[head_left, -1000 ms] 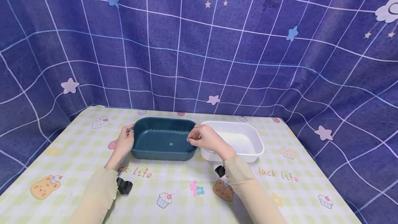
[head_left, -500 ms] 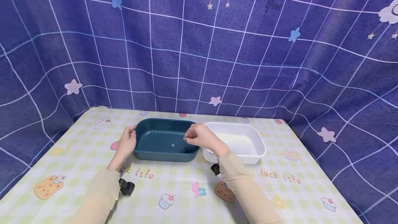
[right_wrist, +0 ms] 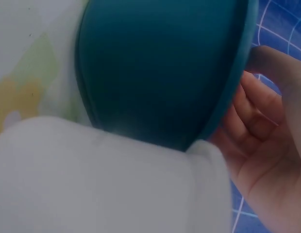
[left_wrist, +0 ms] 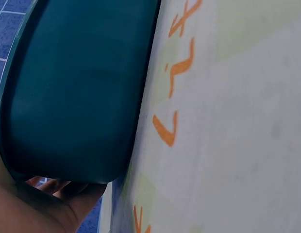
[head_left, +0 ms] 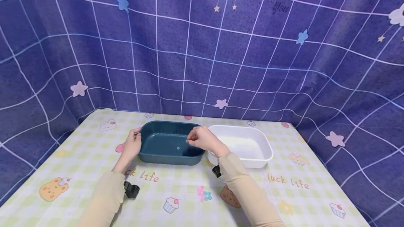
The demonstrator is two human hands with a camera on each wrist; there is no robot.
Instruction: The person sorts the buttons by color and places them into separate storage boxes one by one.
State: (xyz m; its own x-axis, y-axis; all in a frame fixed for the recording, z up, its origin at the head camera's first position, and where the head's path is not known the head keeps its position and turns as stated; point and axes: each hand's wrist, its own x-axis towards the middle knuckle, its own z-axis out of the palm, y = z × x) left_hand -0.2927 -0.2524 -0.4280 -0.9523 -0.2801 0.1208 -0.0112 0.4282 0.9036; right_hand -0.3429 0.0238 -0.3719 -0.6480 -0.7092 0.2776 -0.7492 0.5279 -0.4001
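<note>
Head, left hand (head_left: 132, 145): gripping the near end of the green basin (head_left: 172, 159), which extends to that hand's right; a light, steady hold should stop sliding without tipping.
Head, right hand (head_left: 205, 140): thumb and fingertips drawn together above the basin's other end; whether anything sits between them, I cannot tell.
Head, small ring (head_left: 178, 148): on the basin's floor, left of the right fingertips.
Head, pink beads (head_left: 201, 192) and blue-green beads (head_left: 207, 195): grouped on the cloth, nearer the person than the right hand.
Head, white basin (head_left: 246, 139): partly behind the right hand; the wrist does best to clear its rim.
Left wrist, grip: the left hand clasps the basin's end; its outer wall stretches away from the palm.
Right wrist, curled fingers: beside the green rim, which partly hides them; parting them low over the floor would likely limit rolling.
</note>
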